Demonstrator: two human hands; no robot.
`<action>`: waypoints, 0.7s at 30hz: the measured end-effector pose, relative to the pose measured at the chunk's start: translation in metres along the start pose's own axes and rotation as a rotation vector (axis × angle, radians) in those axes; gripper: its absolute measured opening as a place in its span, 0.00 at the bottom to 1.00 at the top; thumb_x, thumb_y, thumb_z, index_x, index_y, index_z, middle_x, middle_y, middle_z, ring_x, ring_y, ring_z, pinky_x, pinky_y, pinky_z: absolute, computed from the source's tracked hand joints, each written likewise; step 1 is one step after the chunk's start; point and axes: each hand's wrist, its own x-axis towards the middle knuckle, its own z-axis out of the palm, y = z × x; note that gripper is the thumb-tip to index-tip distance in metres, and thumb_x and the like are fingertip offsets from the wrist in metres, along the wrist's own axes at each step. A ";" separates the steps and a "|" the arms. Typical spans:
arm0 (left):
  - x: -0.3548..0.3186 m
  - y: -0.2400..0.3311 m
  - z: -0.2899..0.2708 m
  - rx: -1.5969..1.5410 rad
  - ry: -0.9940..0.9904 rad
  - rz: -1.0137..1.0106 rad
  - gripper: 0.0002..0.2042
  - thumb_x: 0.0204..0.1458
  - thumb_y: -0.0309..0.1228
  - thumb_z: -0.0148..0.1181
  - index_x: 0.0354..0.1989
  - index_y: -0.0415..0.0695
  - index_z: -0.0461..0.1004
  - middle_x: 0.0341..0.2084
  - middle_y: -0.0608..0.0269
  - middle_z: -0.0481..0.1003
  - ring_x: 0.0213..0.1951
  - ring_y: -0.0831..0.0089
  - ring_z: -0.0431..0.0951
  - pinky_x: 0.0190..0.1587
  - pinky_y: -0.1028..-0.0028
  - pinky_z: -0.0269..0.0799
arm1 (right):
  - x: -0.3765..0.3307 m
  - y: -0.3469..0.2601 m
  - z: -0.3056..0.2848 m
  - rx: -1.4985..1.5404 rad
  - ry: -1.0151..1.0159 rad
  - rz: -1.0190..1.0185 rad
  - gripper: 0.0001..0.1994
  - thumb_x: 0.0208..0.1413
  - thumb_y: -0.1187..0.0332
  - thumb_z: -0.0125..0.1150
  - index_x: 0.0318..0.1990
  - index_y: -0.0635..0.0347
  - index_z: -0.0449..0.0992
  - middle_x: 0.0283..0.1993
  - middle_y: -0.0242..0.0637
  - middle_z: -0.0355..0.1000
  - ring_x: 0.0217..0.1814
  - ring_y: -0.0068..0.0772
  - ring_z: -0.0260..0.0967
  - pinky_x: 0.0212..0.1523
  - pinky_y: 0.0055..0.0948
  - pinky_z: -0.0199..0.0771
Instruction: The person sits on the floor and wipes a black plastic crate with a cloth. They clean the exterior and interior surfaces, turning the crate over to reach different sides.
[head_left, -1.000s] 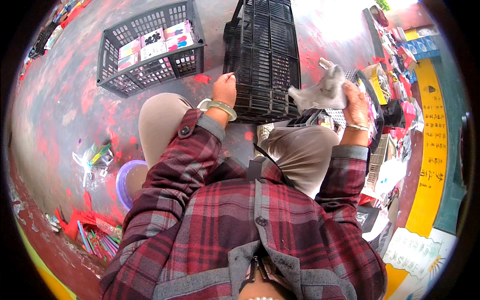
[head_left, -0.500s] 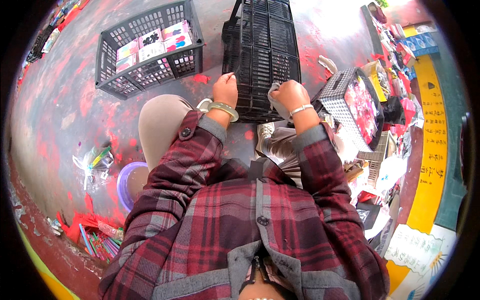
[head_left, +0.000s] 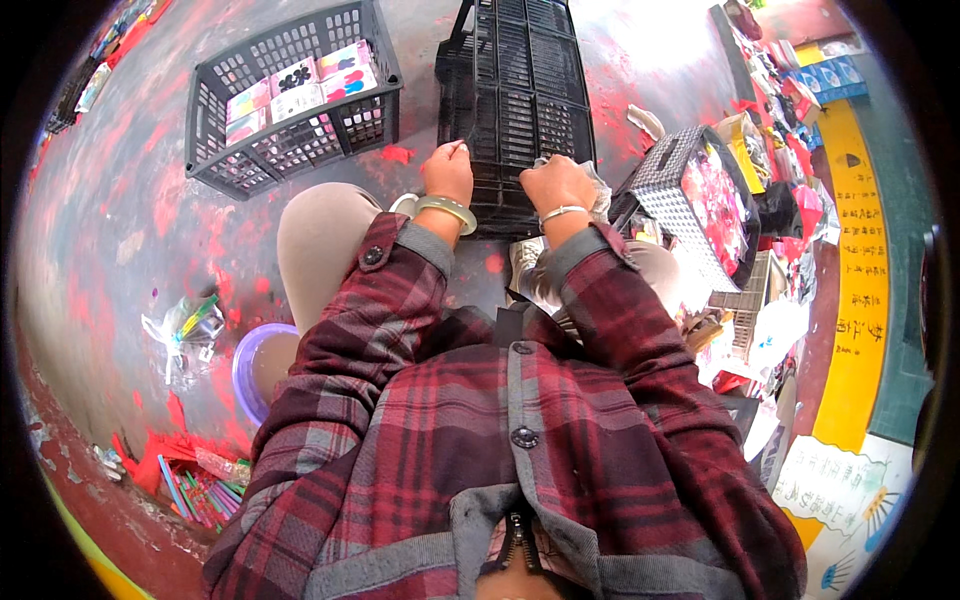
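Plaid sleeves (head_left: 375,310) closest, then the left hand (head_left: 447,174) gripping the left edge of a black crate (head_left: 525,90) just past the knees (head_left: 318,235), right hand (head_left: 560,188) clutching a scrunched greyish cloth (head_left: 602,194) against the crate's near end, and further off to the left there's a grey basket (head_left: 268,141) with small boxes (head_left: 297,102) in it

The plaid jacket (head_left: 420,440) is dark red and grey, with grey cuffs (head_left: 425,245) and dark round buttons (head_left: 524,438); the trousers (head_left: 322,238) are beige. A pale green bangle (head_left: 447,206) circles the left wrist (head_left: 437,223), a thin silvery bracelet (head_left: 563,211) the right.
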 end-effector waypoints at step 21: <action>0.001 -0.007 0.005 -0.062 -0.010 0.059 0.12 0.53 0.30 0.53 0.40 0.35 0.74 0.23 0.66 0.74 0.25 0.81 0.69 0.30 0.78 0.66 | 0.042 0.108 -0.011 0.331 -0.076 -0.269 0.15 0.42 0.56 0.63 0.26 0.61 0.79 0.27 0.47 0.75 0.32 0.44 0.74 0.36 0.36 0.71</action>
